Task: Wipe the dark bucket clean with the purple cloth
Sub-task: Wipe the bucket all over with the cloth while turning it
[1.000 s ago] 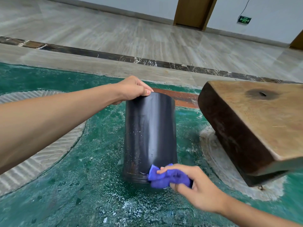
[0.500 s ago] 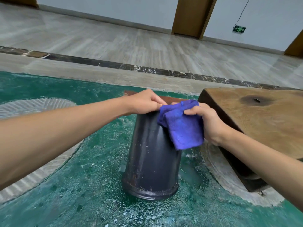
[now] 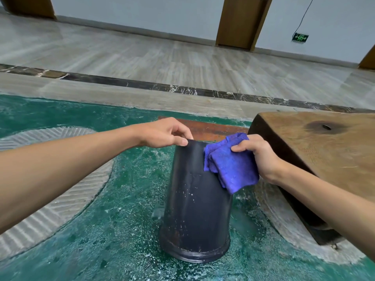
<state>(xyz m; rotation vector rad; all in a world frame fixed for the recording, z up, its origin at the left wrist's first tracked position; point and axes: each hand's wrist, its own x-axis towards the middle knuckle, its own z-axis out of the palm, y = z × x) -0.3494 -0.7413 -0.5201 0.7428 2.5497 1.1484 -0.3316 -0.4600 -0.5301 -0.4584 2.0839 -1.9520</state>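
The dark bucket (image 3: 195, 209) stands upside down on the wet green floor, its wide rim at the bottom and white specks on its side. My left hand (image 3: 164, 132) pinches the bucket's upper left edge between thumb and fingers. My right hand (image 3: 255, 155) grips the purple cloth (image 3: 229, 165) and holds it against the bucket's upper right side; the cloth hangs folded below my fingers.
A thick wooden slab (image 3: 324, 151) slants close on the right, resting on a pale round patch (image 3: 284, 226). A rust-coloured board (image 3: 215, 128) lies behind the bucket. The green floor (image 3: 121, 230) is wet. Beyond it run a stone ledge and tiled floor.
My right hand lifted the cloth from the bucket's base up to its top right side. The bucket now leans slightly. My left hand's grip loosened to a pinch at the edge.
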